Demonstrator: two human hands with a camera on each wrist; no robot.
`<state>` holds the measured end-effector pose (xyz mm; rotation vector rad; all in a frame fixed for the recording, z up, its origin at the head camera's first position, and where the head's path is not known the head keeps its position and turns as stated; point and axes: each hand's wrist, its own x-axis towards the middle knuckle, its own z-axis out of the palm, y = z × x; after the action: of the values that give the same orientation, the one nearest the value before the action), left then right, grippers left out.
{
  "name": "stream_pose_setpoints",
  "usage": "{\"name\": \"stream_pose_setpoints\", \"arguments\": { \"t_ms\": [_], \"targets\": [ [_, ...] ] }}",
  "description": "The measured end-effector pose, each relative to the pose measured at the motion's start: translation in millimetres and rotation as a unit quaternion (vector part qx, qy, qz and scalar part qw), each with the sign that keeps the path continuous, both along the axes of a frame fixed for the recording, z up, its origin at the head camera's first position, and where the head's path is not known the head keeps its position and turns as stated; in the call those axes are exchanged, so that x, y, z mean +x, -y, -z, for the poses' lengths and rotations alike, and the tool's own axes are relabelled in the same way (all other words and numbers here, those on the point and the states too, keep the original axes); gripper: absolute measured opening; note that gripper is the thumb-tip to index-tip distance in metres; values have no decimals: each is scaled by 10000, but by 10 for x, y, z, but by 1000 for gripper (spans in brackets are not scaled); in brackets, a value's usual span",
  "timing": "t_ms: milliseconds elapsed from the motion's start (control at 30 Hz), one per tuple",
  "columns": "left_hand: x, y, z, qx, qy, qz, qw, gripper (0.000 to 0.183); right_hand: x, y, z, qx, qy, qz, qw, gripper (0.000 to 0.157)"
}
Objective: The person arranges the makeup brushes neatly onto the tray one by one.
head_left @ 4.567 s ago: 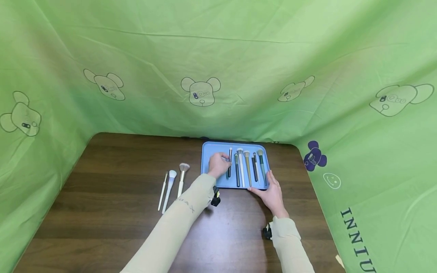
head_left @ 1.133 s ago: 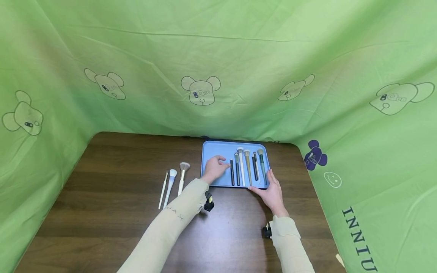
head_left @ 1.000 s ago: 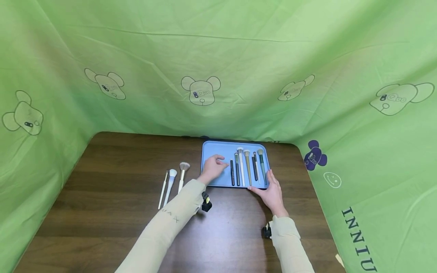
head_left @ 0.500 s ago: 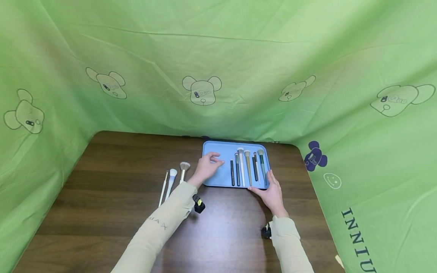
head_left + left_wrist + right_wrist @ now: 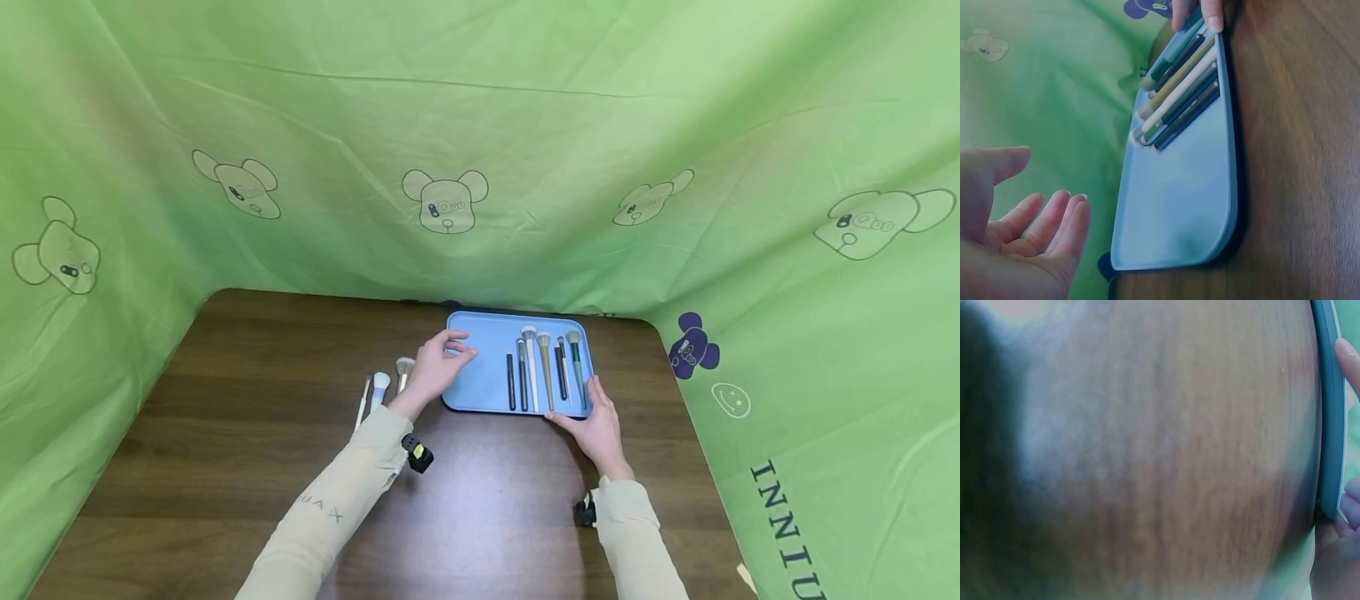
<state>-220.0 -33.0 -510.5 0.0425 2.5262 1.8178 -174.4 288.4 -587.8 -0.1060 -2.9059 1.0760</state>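
Note:
My left hand (image 5: 437, 367) is at the left edge of a blue tray (image 5: 480, 396), fingers loosely bent and holding nothing. In the left wrist view its palm and parted fingers show bare. My right hand (image 5: 597, 425) holds the tray's near right corner, thumb on the front rim and fingers along the right side. Several makeup brushes lie side by side in the tray's right half, among them a black brush (image 5: 512, 383), a white-handled brush (image 5: 532, 371), a tan brush (image 5: 546, 371) and a green brush (image 5: 576, 371).
On the wooden table (image 5: 247, 400), left of the tray, lie a thin brush (image 5: 363, 400), a pale blue-white brush (image 5: 379, 390) and a wide-headed brush (image 5: 405, 367), partly hidden by my left arm. A green cloth (image 5: 450, 100) hangs behind and along both sides.
My left hand held a dark brush over the tray; that brush now lies leftmost in the row. The hand has let go and moved left. My right hand stays on the corner.

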Motion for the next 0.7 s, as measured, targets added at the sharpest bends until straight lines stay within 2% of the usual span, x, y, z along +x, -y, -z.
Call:
{"name": "stream_pose_setpoints", "arguments": {
  "t_ms": [367,700],
  "targets": [
    [120,416,-5,84,-103,-278,9995,41,-7,-7,29,45,-110,-15,9999,119],
    [233,795,-4,-188,-40,-531,9984,46,-1,-13,13,19,-14,-4,10000,120]
  ]
}}
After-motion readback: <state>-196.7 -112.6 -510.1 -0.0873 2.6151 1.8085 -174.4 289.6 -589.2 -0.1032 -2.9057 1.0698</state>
